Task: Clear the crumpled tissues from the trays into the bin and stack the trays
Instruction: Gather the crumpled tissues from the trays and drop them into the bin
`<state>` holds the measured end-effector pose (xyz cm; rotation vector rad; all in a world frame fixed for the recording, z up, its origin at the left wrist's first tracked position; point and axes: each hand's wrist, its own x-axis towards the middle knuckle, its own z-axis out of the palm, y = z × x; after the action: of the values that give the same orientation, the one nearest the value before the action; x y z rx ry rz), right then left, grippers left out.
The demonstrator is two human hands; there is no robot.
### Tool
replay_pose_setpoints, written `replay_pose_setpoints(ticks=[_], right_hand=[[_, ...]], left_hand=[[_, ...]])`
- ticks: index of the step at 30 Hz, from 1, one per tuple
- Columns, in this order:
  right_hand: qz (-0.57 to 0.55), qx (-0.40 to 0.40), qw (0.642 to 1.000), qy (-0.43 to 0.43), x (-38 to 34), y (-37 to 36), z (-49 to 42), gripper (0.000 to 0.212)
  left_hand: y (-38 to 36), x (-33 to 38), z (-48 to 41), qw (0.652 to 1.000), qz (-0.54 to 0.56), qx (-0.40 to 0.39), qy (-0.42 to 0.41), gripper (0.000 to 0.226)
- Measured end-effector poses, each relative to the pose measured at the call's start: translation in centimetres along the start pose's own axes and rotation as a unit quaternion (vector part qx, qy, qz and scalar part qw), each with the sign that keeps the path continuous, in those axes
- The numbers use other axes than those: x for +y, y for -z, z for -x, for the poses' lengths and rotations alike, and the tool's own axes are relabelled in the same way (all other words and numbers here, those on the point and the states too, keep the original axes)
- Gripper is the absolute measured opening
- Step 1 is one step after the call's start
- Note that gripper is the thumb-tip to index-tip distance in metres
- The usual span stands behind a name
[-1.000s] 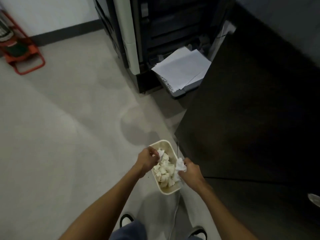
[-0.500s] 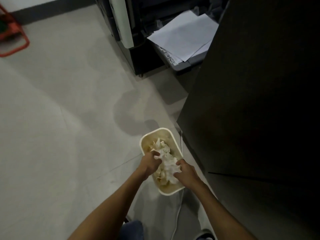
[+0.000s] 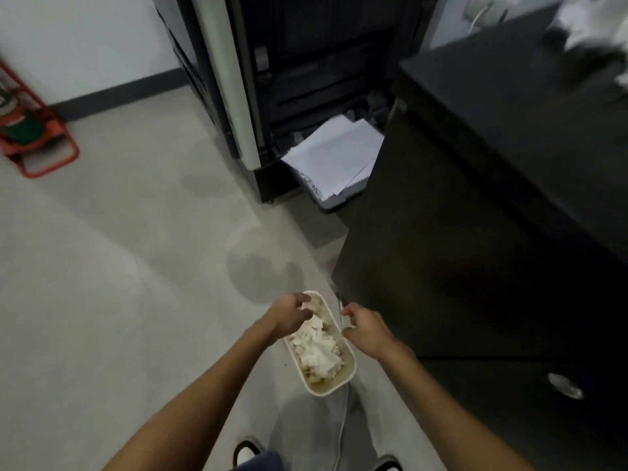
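Observation:
A cream oblong bin (image 3: 346,375) stands on the floor beside a dark counter, filled with crumpled white tissues (image 3: 319,350). My left hand (image 3: 289,314) hovers over the bin's far left rim, fingers loosely curled and holding nothing. My right hand (image 3: 365,329) hangs just right of the bin, fingers relaxed and empty. No tray is clearly in view; something white and blurred (image 3: 594,22) lies on the counter top at the far right corner.
A tall dark counter (image 3: 492,215) fills the right side. A black printer (image 3: 306,79) with loose paper sheets (image 3: 336,154) stands behind. A white cable (image 3: 341,436) runs past the bin. An orange frame (image 3: 37,137) lies at the far left on the pale floor.
Both hands pressed tissues down into the bin, then let go and lifted off; they are now empty and apart. The view has tilted up.

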<state>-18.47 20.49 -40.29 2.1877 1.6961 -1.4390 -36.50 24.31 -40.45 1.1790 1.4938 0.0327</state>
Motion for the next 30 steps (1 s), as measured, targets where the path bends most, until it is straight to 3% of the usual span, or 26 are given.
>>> replay_pose_setpoints(ticks=[10, 16, 22, 30], right_hand=[[0.037, 0.086, 0.983, 0.155, -17.5, 15.1, 12.8, 0.042], [0.01, 0.156, 0.969, 0.193, -24.5, 25.1, 20.5, 0.04], [0.027, 0.256, 0.952, 0.163, -23.7, 32.4, 26.6, 0.04], [-0.004, 0.308, 0.949, 0.075, -14.1, 38.6, 30.0, 0.035]], left_hand=[[14.4, 16.7, 14.5, 0.992, 0.049, 0.062, -0.099, 0.038], [20.1, 27.8, 21.3, 0.977, 0.039, 0.095, -0.184, 0.037], [19.1, 36.2, 25.4, 0.96, -0.011, 0.073, -0.271, 0.038], [10.8, 43.1, 26.0, 0.952, -0.054, 0.009, -0.302, 0.034]])
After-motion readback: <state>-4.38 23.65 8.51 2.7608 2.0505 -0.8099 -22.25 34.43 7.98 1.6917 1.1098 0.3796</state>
